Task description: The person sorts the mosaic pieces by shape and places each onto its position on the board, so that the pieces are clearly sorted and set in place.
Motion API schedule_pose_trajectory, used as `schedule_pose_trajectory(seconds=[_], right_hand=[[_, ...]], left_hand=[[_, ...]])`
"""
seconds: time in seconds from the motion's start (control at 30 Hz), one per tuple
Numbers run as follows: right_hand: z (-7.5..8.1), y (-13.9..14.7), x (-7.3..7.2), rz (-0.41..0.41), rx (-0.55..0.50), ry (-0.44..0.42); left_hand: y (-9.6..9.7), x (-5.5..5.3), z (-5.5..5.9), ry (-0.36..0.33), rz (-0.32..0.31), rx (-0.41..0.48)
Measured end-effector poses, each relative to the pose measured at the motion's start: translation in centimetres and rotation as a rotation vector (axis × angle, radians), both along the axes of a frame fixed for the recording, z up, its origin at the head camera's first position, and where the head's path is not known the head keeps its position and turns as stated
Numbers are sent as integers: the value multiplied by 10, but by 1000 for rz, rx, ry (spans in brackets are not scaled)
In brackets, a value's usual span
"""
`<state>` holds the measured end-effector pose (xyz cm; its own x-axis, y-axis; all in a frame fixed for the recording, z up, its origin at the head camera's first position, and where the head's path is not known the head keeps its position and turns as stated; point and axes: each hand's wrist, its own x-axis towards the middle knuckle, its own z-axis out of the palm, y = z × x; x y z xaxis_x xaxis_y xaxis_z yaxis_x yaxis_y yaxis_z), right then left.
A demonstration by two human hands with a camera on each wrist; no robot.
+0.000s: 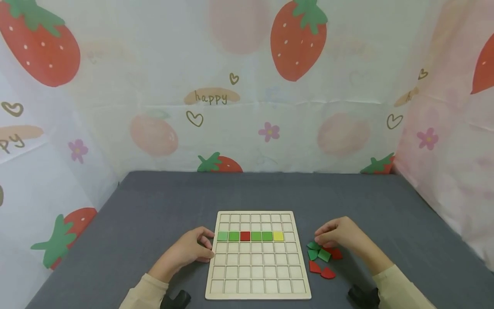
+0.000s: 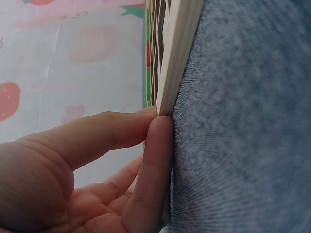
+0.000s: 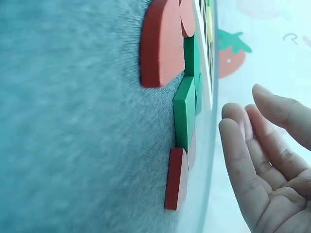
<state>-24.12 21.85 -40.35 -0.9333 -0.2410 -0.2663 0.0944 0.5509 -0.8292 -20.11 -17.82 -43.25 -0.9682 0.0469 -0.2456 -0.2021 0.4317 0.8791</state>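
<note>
A pale wooden grid board lies flat on the table. One of its upper rows holds a line of square tiles: green ones, a red tile and a yellow tile. My left hand pinches the board's left edge between thumb and index finger, as the left wrist view shows. Just right of the board, my right hand hovers over loose pieces with thumb and fingers apart and nothing between them. Beneath it are a green square tile, green pieces and round-edged red pieces.
A dark grey cloth covers the table. Around it hangs a white curtain printed with strawberries, hearts and flowers. Black straps are at both wrists, below the beige sleeves.
</note>
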Motion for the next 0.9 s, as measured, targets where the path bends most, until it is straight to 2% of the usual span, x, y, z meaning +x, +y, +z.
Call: schedule_pose_trajectory(seconds=[0.33,0.53,0.77,0.9], right_hand=[[0,10,7,-39,4,-28],[-2,15,9,5,17,-61],[-7,14,9,36,49,-27],[-7,14,9,72,27,-46]], left_hand=[[0,0,0,5,-13,-2],[1,0,0,9,-3,0],[0,0,0,10,7,-12],[0,0,0,7,1,-9]])
